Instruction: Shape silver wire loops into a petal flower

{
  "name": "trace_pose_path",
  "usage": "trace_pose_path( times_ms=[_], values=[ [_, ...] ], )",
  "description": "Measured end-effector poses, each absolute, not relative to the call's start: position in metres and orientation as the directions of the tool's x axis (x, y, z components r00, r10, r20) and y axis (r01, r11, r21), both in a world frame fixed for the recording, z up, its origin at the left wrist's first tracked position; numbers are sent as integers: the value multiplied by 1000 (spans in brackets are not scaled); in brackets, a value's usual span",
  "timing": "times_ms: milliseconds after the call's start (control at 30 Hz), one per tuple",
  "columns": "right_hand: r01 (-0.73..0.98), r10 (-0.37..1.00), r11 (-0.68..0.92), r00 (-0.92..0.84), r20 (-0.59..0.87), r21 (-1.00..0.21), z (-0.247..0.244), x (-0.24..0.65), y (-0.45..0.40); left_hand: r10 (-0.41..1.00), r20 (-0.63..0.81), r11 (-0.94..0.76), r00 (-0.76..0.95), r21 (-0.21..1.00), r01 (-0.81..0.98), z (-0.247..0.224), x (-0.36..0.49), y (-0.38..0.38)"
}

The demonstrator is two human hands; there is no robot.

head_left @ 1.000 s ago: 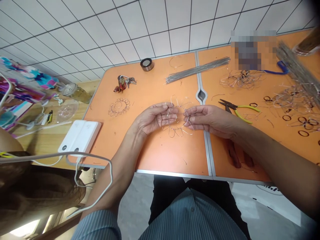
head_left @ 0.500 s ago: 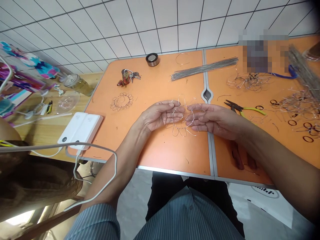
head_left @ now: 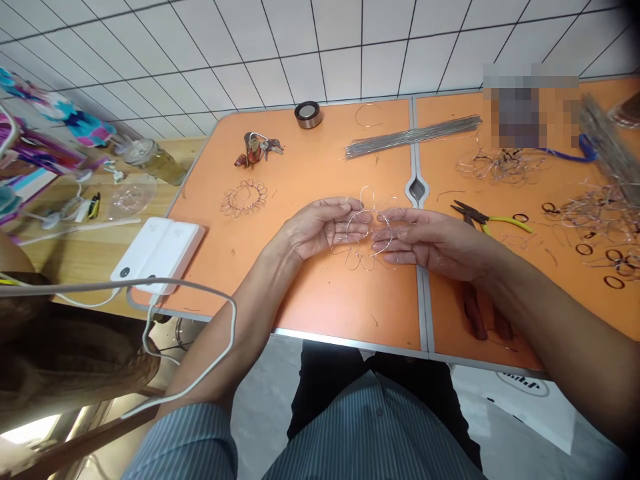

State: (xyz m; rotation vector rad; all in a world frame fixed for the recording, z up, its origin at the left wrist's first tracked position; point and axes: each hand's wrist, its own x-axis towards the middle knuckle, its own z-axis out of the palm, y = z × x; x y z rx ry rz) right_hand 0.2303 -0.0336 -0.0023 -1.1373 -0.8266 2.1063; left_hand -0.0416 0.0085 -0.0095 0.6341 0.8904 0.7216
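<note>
A flower-shaped ring of thin looped wire (head_left: 369, 255) is held between my two hands above the orange table (head_left: 320, 300). My left hand (head_left: 320, 228) grips its left side, palm partly up, thumb near the upper edge. On the right side, my right hand (head_left: 425, 241) holds the ring with its fingers behind the loops. A second looped wire ring (head_left: 244, 199) lies flat on the table to the left. Pliers with yellow handles (head_left: 487, 219) rest just beyond my right hand.
Keys (head_left: 259, 150), a roll of tape (head_left: 308, 115) and a bundle of straight wires (head_left: 413, 137) lie toward the wall. Tangled wire (head_left: 600, 213) covers the right side. White power banks (head_left: 157, 252) sit at the left edge, their cable (head_left: 233, 320) crossing above my left forearm.
The camera view has shifted slightly. Both hands keep the wire ring in nearly the same place, with only a slight change in its tilt.
</note>
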Motion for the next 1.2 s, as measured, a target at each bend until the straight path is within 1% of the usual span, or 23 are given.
trace_pose_path(
  times_ms=[233, 667, 833, 900, 967, 1000, 1033, 1067, 1100, 1167, 1200],
  values=[
    [-193, 723, -633, -493, -484, -750, -4, 231, -34, 777, -458, 601, 431, 745, -290, -9, -40, 7],
    [-199, 726, -635, -482, -490, -746, -4, 229, -34, 782, -445, 590, 436, 755, -287, -9, -43, 7],
    [-158, 763, -598, -410, -499, -786, -3, 229, -34, 791, -450, 580, 415, 767, -274, -6, -45, 7],
    [-108, 806, -547, -336, -488, -830, -1, 229, -34, 794, -454, 577, 404, 771, -270, -5, -44, 7],
    [-11, 861, -469, -230, -454, -883, 0, 230, -33, 798, -457, 575, 393, 771, -272, -4, -44, 6],
    [56, 894, -411, -169, -414, -910, 0, 230, -33, 800, -458, 575, 388, 770, -276, -4, -43, 6],
    [135, 933, -329, -104, -344, -934, 0, 231, -33, 802, -458, 574, 383, 769, -282, -3, -43, 5],
    [228, 973, -215, -36, -228, -950, 0, 232, -34, 804, -459, 573, 378, 767, -288, -3, -42, 5],
    [329, 997, -77, 13, -77, -941, 0, 233, -35, 805, -460, 573, 375, 765, -294, -3, -42, 5],
    [499, 971, 189, 36, 238, -846, -1, 234, -39, 803, -461, 577, 377, 760, -299, -3, -41, 4],
    [552, 935, 293, 4, 354, -781, 0, 235, -41, 800, -461, 579, 383, 759, -298, -4, -41, 4]
  ],
)
